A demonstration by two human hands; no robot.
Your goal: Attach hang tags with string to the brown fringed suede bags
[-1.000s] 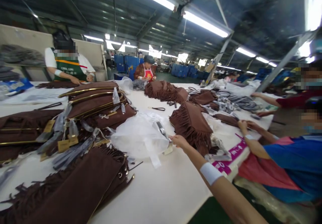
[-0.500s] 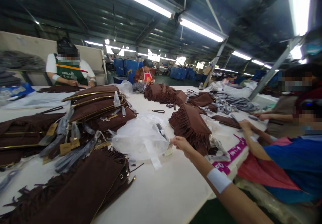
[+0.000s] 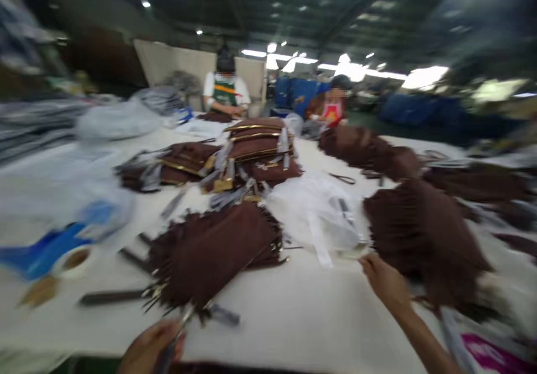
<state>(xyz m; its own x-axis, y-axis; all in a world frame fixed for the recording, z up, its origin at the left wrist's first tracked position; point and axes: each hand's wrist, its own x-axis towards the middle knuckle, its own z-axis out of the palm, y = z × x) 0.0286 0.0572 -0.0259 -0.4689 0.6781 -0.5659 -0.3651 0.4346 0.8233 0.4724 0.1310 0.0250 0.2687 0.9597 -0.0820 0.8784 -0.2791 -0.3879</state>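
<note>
At the lower left, my left hand [image 3: 151, 340] is closed around a blurred, dark, narrow object with a shiny metallic tip. That tip is close to a brown fringed bag [image 3: 218, 251] lying flat on the table. My right hand [image 3: 388, 284] reaches forward on the right, fingertips pinched at the near edge of a clear plastic bag [image 3: 289, 206]. Inside or on the plastic, a grey and dark strip shows through. Just right of that hand lies another brown fringed bag [image 3: 419, 239].
Stacked brown bags with gold zips [image 3: 258, 147] and paper tags stand beyond. A tape roll [image 3: 74, 259] and blue plastic [image 3: 46, 251] lie left on the white table [image 3: 310, 318]. Two people work across it. A purple printed strip [image 3: 490, 354] is at lower right.
The view has swung left, so the table's left side and my left hand now show. My right hand stays at the plastic bag's edge. The co-workers on the right have left view.
</note>
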